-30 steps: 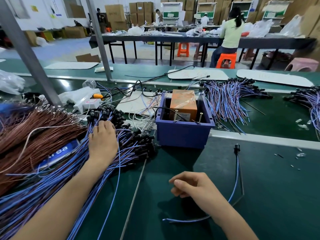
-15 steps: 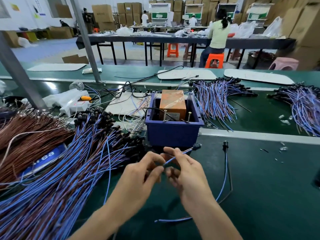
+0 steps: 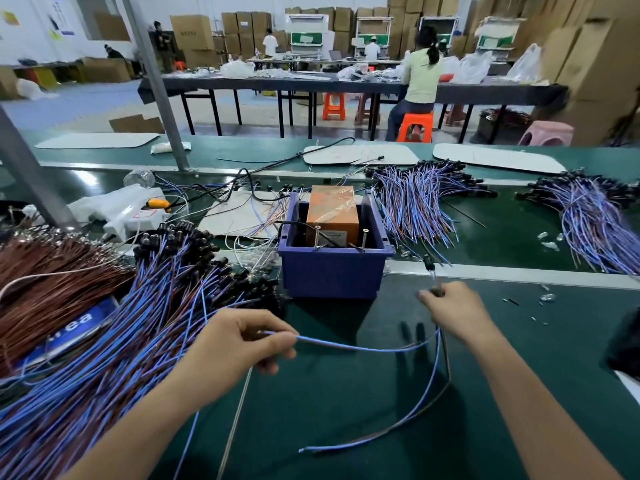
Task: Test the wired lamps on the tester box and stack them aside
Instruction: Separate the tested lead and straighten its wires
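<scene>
The grips have parted: left grip [image 3: 242, 344] pinches the wire [image 3: 363, 348] end, right grip [image 3: 453, 310] holds the lamp [image 3: 428, 264] end, box [image 3: 332, 275] just beyond, between them.

A factory work hall is shown. Big piles of wired lamps [image 3: 415, 202] are laid on a long green bench [image 3: 346, 410]. Brown boxes [image 3: 188, 32] are stacked at the back, & ppl [image 3: 420, 77] are seated at a 2nd table [image 3: 311, 84] w/ orange stools [image 3: 334, 105].
</scene>
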Available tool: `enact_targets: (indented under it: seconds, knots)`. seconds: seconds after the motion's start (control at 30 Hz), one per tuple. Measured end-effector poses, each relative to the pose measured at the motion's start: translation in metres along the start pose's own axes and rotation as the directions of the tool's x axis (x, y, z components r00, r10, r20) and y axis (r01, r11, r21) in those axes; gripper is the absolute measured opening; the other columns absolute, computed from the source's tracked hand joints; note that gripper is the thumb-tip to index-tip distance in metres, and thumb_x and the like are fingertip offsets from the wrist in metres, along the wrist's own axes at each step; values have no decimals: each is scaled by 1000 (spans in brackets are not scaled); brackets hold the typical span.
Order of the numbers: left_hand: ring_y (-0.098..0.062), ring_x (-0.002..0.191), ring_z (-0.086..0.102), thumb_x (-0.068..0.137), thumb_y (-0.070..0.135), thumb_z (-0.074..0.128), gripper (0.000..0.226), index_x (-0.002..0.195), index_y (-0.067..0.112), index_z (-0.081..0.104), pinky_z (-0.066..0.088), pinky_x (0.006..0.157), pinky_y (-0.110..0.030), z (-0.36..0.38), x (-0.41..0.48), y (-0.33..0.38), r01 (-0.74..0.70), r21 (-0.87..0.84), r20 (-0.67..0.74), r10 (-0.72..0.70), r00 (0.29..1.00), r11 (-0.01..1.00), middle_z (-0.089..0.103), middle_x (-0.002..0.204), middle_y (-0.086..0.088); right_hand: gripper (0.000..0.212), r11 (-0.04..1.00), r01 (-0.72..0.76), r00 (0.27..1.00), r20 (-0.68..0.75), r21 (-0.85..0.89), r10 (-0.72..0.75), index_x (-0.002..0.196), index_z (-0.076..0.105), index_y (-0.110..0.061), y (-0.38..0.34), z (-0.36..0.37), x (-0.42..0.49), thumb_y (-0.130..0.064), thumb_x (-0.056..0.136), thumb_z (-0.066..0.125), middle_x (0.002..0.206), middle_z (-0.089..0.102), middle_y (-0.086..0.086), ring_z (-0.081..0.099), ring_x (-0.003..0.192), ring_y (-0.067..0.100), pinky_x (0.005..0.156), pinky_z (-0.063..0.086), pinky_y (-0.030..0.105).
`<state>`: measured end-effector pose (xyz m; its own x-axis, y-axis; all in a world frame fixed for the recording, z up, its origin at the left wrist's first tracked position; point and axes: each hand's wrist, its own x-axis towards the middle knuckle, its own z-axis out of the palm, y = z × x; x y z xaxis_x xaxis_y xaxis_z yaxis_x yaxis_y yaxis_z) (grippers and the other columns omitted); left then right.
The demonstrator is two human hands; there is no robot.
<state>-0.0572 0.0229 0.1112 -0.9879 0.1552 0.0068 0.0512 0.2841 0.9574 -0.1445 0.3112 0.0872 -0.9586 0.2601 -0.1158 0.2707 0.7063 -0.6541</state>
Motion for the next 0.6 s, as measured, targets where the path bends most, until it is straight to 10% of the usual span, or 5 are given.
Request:
enact_targets:
  seconds: [0.23,0.33,0.43,0.5,0.6]
  knots:
    - [-11,53,64,82,4,66,8,78,6,73,52,52,-18,31,35,17,80,-372,-52,-107,993,925,72,69,-9,37,971,-68,998,-33,-227,62,86,60,-6,2,10,-12,-43,90,61,104,61,18,59,96,33,73,42,33]
    - [-9,58,66,82,3,67,8,79,8,73,53,56,-17,44,47,22,89,-421,-19,-107,994,903,72,70,-6,53,987,54,994,-87,-153,-68,130,57,-17,-12,10,-25,-52,90,54,139,41,8,51,119,30,95,41,35]
    - [-9,60,67,83,2,66,9,80,8,73,53,58,-16,52,56,26,79,-448,1,-88,996,890,72,70,-5,47,941,222,957,-130,-257,-261,127,61,-31,-32,9,-41,-57,89,52,154,24,-7,26,138,26,109,27,41]
    - [-9,63,68,85,3,64,10,83,8,72,54,61,-16,55,59,28,76,-451,32,-69,997,889,72,72,-5,37,909,306,933,-100,-284,-346,117,67,-36,-42,10,-47,-56,90,49,145,37,-17,10,144,19,114,16,44]
    - [-9,66,69,87,2,61,14,86,9,73,55,64,-17,56,62,30,65,-453,62,-41,997,889,73,74,-5,17,843,500,866,-125,200,-484,89,75,-27,-54,14,-58,-34,91,60,94,71,-14,58,103,-2,88,42,21]
